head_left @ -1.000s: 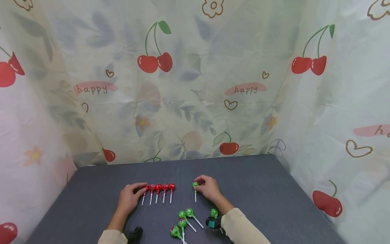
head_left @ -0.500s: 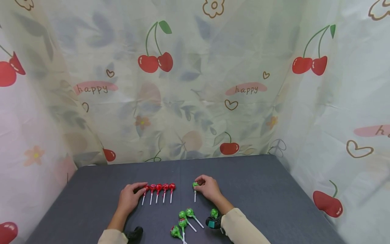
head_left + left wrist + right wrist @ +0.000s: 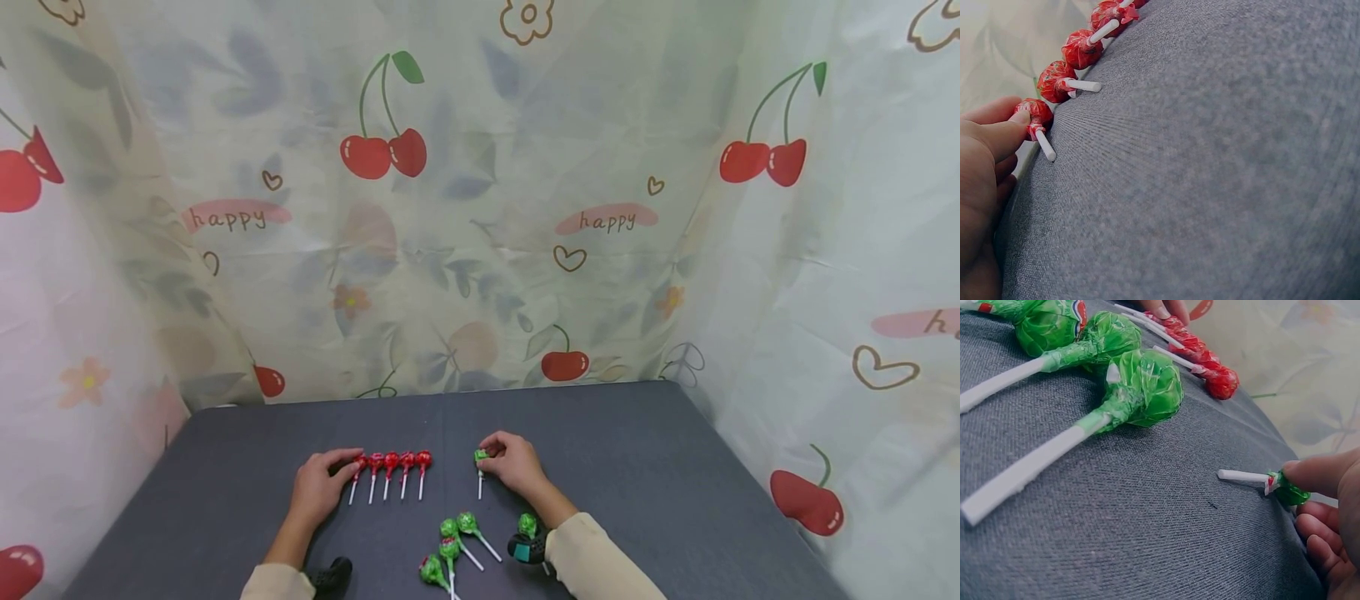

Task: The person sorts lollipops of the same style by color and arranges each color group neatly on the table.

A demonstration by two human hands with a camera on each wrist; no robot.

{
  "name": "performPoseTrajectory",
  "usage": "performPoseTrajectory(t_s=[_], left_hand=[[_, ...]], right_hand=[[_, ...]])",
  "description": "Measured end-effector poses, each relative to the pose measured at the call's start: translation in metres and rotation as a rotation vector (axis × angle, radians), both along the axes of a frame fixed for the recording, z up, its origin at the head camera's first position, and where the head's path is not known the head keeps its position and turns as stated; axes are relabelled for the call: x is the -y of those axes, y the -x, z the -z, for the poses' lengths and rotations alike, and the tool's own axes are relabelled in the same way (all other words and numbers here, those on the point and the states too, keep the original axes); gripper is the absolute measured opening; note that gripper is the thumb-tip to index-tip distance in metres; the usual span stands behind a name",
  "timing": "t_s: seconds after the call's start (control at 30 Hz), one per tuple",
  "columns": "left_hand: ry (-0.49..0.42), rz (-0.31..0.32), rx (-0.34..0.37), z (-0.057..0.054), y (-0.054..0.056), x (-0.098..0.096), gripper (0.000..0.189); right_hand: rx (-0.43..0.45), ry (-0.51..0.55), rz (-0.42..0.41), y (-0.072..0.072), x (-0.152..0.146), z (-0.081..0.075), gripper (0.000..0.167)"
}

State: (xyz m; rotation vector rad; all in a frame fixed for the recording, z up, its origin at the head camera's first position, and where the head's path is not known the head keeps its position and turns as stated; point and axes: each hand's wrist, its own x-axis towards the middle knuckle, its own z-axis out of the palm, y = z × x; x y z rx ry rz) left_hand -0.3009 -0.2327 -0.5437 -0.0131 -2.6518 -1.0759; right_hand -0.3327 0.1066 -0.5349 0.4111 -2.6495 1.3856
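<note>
Several red-wrapped lollipops lie side by side in a row on the dark grey cloth, white sticks toward the person. My left hand (image 3: 318, 487) pinches the head of the leftmost red lollipop (image 3: 1036, 115) between thumb and fingers. To the right of the row, my right hand (image 3: 515, 463) pinches the head of a single green lollipop (image 3: 1294, 492), its stick pointing back toward the person. Nearer the person, several more green lollipops (image 3: 468, 523) lie in a loose cluster. One other green lollipop (image 3: 527, 524) is partly hidden by the right wrist.
The dark grey table cloth (image 3: 600, 467) runs back to a patterned curtain (image 3: 457, 208) that hangs behind and on both sides. A black wrist device (image 3: 527, 547) sits on the right wrist, and another dark device (image 3: 332, 577) is by the left wrist.
Both hands stay where they were, each still pinching its lollipop. The row and the green cluster keep their places; only the head view shifts very slightly.
</note>
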Motion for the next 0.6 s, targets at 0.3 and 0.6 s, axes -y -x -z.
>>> performPoseTrajectory(t_s=[0.3,0.6], left_hand=[[-0.002,0.005,-0.008,0.0009,-0.0001,0.0008,0.026],[-0.002,0.005,-0.001,0.0014,0.0002,0.0007,0.026]], right_hand=[[0.020,0.010,0.006,0.0007,0.0004,-0.0004,0.021],[0.026,0.078,0.025,-0.0024,-0.0013,-0.0001,0.022]])
